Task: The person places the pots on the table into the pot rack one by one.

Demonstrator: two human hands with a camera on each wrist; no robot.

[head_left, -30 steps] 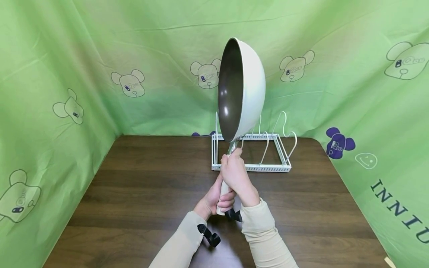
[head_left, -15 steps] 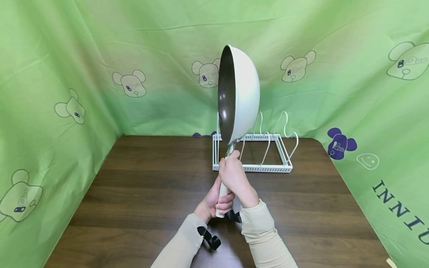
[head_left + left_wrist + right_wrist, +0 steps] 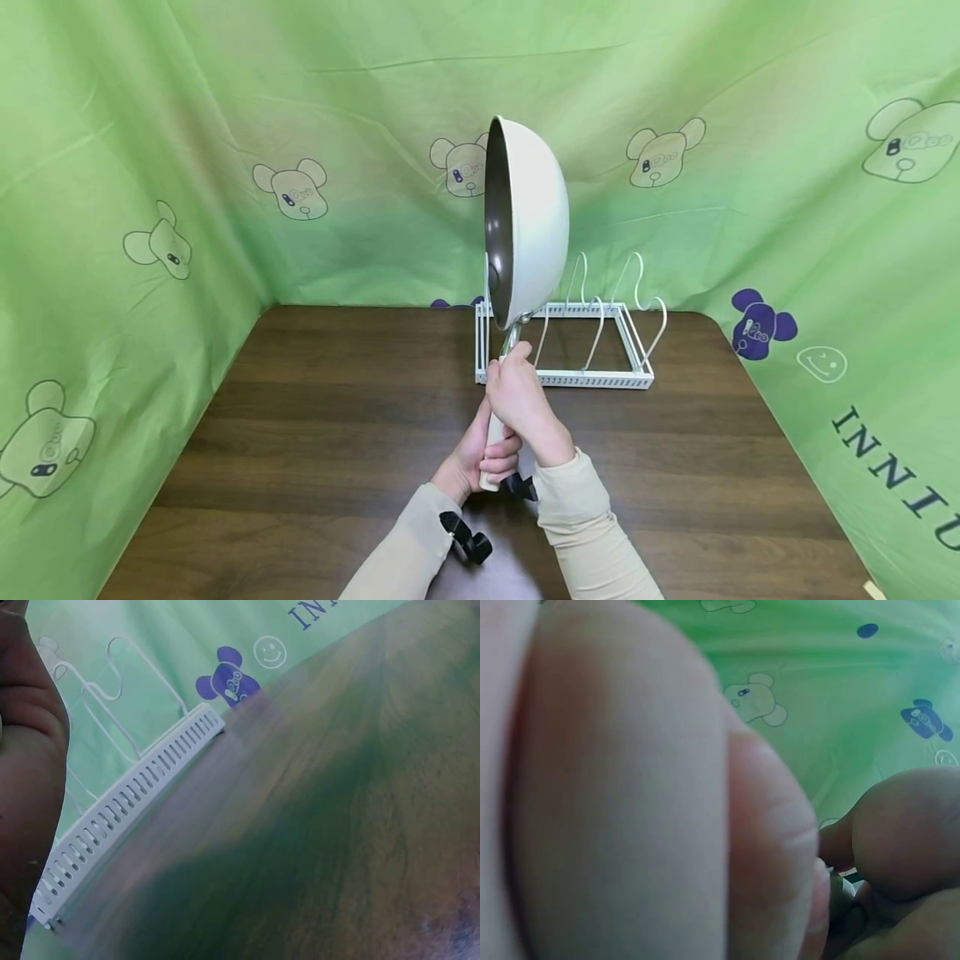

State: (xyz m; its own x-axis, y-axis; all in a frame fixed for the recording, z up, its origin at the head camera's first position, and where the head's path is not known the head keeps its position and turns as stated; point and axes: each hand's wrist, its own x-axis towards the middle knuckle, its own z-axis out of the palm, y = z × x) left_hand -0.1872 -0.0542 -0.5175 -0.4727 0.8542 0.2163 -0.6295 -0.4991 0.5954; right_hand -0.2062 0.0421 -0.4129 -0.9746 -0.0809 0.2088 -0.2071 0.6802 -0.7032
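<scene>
A deep wok-like frying pan [image 3: 536, 221], white outside and dark inside, is held upright on edge in the head view, its dark inside facing left. Both hands grip its pale handle [image 3: 495, 431]. My right hand [image 3: 520, 396] holds the upper part, close to the metal neck, and my left hand [image 3: 480, 454] wraps the lower end. Behind the pan and partly hidden by it stands a white wire rack [image 3: 596, 379] with several curved dividers. The left wrist view shows the slotted side of the rack [image 3: 135, 802]. Blurred fingers [image 3: 630, 787] fill much of the right wrist view.
The rack rests near the back edge of a dark wooden table [image 3: 337, 433]. A green printed cloth [image 3: 360, 108] hangs behind and along both sides. A small pale object [image 3: 873, 590] shows at the lower right corner.
Both hands have brought the pan a little left and down. It has turned so that less of the dark inside and more of the white outside shows. The rack has stayed in place.
</scene>
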